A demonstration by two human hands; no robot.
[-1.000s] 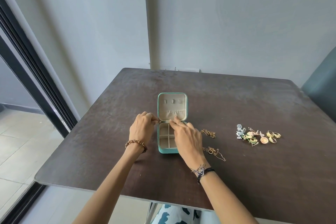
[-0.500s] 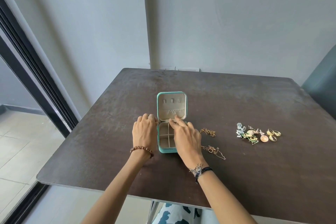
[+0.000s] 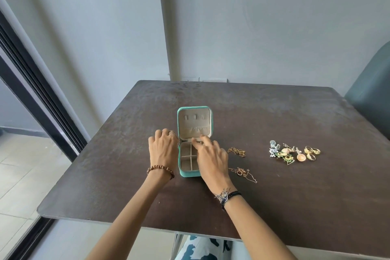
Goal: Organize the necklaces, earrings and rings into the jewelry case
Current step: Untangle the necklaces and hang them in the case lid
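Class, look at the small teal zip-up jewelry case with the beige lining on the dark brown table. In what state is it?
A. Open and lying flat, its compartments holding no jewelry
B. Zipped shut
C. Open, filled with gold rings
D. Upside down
A: the small teal jewelry case lies open, its visible beige compartments bare, while the gold rings sit on the dark brown table.

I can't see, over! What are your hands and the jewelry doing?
Both hands at open jewelry case: left hand beside it, right hand over compartments. Necklaces, earrings, rings on table. Nothing blocking.
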